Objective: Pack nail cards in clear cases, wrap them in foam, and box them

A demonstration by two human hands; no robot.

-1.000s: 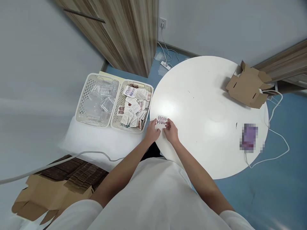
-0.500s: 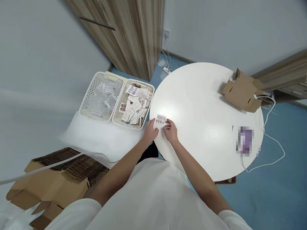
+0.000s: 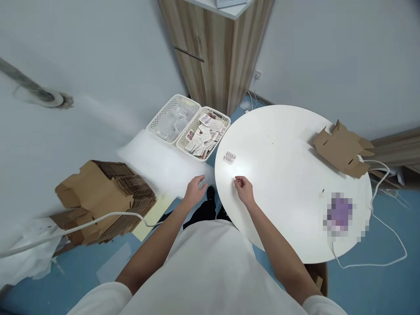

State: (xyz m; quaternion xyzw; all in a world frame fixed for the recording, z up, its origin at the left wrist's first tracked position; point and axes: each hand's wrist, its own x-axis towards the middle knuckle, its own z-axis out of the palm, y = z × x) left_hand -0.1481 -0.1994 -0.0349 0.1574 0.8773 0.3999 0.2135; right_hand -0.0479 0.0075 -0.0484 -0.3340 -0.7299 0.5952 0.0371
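A small card of press-on nails (image 3: 229, 158), two rows of shiny pale nails, lies flat near the left edge of the white round table (image 3: 278, 144). Just off that edge, my left hand (image 3: 195, 190) is in the air with thumb and fingers apart, holding nothing. My right hand (image 3: 244, 189) is over the table, below and right of the card and not touching it. Its fingers are curled together, and whatever may be between them is hidden.
Left of the table stand a white basket of printed cards (image 3: 205, 135) and a white basket of clear plastic boxes (image 3: 173, 120). Folded cardboard boxes (image 3: 98, 192) are stacked at the lower left. An opened carton (image 3: 343, 148), a blurred purple item (image 3: 341, 212) and a white cable (image 3: 370, 265) are at right.
Both hands have come away from the nail card and back towards my body, leaving it on the table. My view has turned left.
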